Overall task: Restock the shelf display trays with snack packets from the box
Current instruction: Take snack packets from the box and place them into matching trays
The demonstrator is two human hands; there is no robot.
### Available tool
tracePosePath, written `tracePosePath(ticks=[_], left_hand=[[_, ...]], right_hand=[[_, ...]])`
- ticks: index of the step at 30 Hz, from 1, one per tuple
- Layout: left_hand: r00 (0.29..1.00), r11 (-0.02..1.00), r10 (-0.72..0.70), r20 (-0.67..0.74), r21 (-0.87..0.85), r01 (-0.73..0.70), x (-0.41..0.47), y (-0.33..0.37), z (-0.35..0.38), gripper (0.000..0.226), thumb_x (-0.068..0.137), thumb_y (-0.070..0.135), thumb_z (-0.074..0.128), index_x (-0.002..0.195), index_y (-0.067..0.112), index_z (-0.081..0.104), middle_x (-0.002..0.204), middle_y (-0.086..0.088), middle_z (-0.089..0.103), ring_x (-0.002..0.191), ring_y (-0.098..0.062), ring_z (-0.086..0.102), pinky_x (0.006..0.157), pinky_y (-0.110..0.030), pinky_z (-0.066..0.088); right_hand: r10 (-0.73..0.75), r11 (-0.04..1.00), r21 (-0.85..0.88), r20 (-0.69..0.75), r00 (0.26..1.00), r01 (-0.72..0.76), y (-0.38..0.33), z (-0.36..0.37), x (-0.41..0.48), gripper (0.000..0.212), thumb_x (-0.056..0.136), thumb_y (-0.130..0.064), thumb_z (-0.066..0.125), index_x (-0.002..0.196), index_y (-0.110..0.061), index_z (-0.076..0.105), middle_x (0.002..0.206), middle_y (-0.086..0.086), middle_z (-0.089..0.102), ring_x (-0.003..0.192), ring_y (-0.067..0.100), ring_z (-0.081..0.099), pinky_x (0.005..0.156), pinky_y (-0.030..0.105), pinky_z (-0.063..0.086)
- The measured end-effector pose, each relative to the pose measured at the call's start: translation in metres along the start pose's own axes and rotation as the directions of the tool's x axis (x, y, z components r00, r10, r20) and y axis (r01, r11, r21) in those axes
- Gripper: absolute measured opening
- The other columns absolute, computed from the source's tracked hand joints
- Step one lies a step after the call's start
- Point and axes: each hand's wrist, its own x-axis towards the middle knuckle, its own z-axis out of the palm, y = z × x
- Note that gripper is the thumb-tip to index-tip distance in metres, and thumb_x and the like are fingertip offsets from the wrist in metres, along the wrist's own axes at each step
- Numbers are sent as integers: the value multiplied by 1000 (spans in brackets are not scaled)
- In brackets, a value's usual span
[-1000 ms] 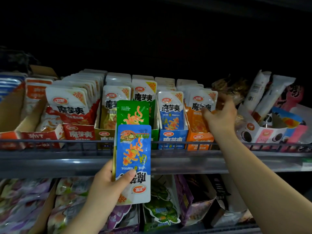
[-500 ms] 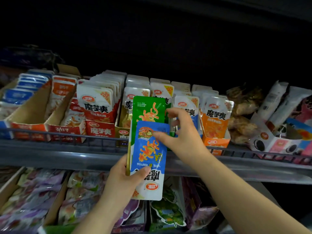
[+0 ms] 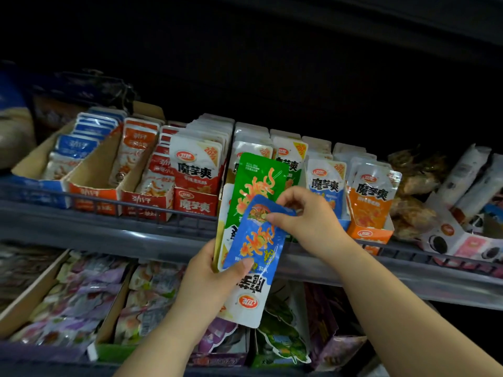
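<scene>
**A:** What fills most of the view?

**B:** The upper shelf (image 3: 81,231), a grey ledge running straight across, with a wire rail (image 3: 81,198) along its front edge. Behind the rail, cardboard display trays stand side by side. There is a blue tray (image 3: 35,187) at the left end, then orange-red trays (image 3: 92,195), a red tray (image 3: 196,205) and an orange tray (image 3: 367,234) towards the right. All of them hold upright packets.

**A:** And past those?

**B:** At the shelf's right end are brown snack bags (image 3: 416,180), white tube packs (image 3: 468,172) and a cookie box (image 3: 449,240). Under the shelf, lower cardboard trays (image 3: 25,296) hold purple packets (image 3: 81,295), with a green cartoon packet (image 3: 283,338) further right.

**A:** What stands in the way?

**B:** A bunch of packets (image 3: 245,227) and both hands, held up in front of the rail. They cover most of the tray fronts between the red tray and the orange one.

**A:** And the hands?

**B:** The left hand (image 3: 209,278) grips the bunch from below, fingers curled behind it and thumb pressed on the front. The right hand (image 3: 307,216) pinches the top edge of the blue packet (image 3: 255,246) between thumb and forefinger, its other fingers curled in.

**A:** Where exactly is that blue packet?

**B:** It is the frontmost of the bunch, upside down and tilted. It overlaps the green packet (image 3: 258,183), which sticks up behind it before the middle of the shelf.
</scene>
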Motion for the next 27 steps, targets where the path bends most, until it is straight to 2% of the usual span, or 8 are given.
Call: tracePosePath(ticks=[5, 10, 15, 17, 19, 21, 24, 27], left_hand=[[1000, 996, 9, -9, -86, -10, -2, 0, -6, 10, 80, 16, 56, 84, 20, 64, 71, 4, 73, 62, -9, 68, 51, -20, 52], [996, 994, -41, -78, -101, 33, 1, -4, -11, 7, 82, 19, 56, 84, 21, 63, 67, 4, 72, 58, -9, 67, 50, -26, 51], [984, 996, -11, -180, -89, -5, 8, -7, -15, 18, 87, 12, 53, 78, 24, 63, 61, 9, 70, 62, -14, 62, 63, -32, 47], [984, 996, -3, -177, -91, -13, 8, -7, -15, 19, 88, 11, 53, 79, 25, 63, 63, 10, 70, 65, -14, 63, 63, -31, 46], [986, 994, -16, -166, -111, -3, 7, -5, -16, 20, 88, 12, 52, 81, 26, 63, 64, 9, 71, 63, -12, 64, 60, -30, 45], [988, 990, -35, -147, -139, 15, 6, -4, -16, 19, 89, 12, 51, 83, 26, 63, 67, 6, 72, 61, -12, 67, 59, -30, 48], [992, 989, -50, -116, -146, 33, 4, -4, -12, 18, 89, 11, 50, 86, 24, 62, 69, 6, 72, 60, -10, 68, 52, -27, 54], [993, 989, -59, -104, -145, 44, 1, -7, -5, 16, 89, 14, 51, 85, 24, 62, 69, 7, 72, 61, -8, 68, 49, -21, 52]], right_hand=[[58, 995, 83, -6, 998, -57, 3, 6, -3, 31, 79, -7, 67, 64, -22, 46, 65, -7, 49, 56, 1, 47, 55, 11, 38], [40, 998, -37, -145, 989, -45, 5, 5, -10, 32, 84, -10, 62, 67, -27, 40, 83, -6, 49, 84, 8, 47, 71, 18, 37], [218, 971, 139, -195, 956, -193, 10, -7, -9, 28, 89, -13, 55, 69, -20, 37, 71, 11, 50, 49, 16, 45, 39, 16, 32], [326, 912, 321, -187, 927, -256, 10, -10, -13, 26, 89, -11, 55, 71, -17, 37, 67, 11, 52, 33, 11, 46, 31, 19, 36], [435, 787, 557, -194, 879, -266, 10, -11, -20, 23, 88, -9, 56, 73, -14, 39, 69, 10, 57, 36, 7, 55, 33, 20, 45], [530, 622, 761, -235, 815, -185, 12, -10, -28, 26, 86, -7, 58, 70, -14, 40, 68, 7, 60, 43, 6, 61, 40, 27, 52], [635, 494, 866, -303, 710, -72, 17, 4, -39, 32, 87, 0, 55, 67, -16, 36, 67, 5, 56, 43, 2, 60, 37, 22, 50], [641, 500, 863, -311, 702, -74, 18, 34, -49, 31, 84, 7, 55, 77, -18, 38, 86, 9, 57, 57, 6, 62, 46, 20, 51]])
